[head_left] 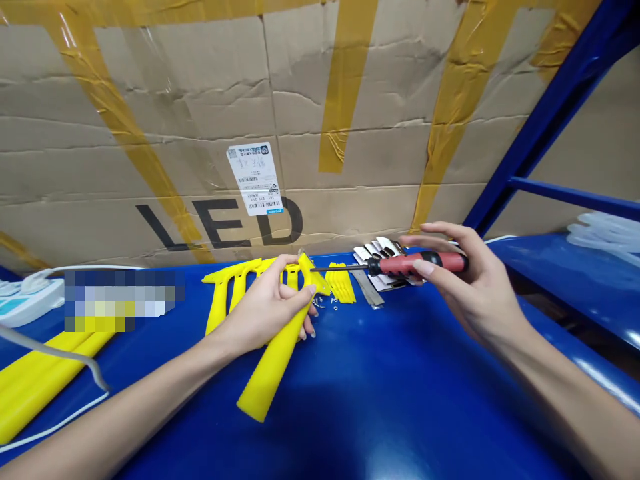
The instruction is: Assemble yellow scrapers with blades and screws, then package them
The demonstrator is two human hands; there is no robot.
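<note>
My left hand (270, 303) grips a yellow plastic handle (273, 370) near its head, its long end slanting down toward me. In my right hand (475, 287) is a red and black screwdriver (415, 265), held level between thumb and fingers. The shaft points left and its tip meets the head of the handle; the exact contact point is too small to make out. Just behind my left hand, several similar yellow handles (217, 303) lie side by side. Small screws (320, 303) are scattered beyond my left fingertips.
Past the screws sit small yellow pieces (341, 283), grey metal strips (367, 287) and white packaging cards (383, 257). A large cardboard box (190, 153) walls off the back. Long yellow pieces (55, 380), a cable (65, 353) and a power strip (35, 303) occupy the left; a blue frame (540, 127) stands right.
</note>
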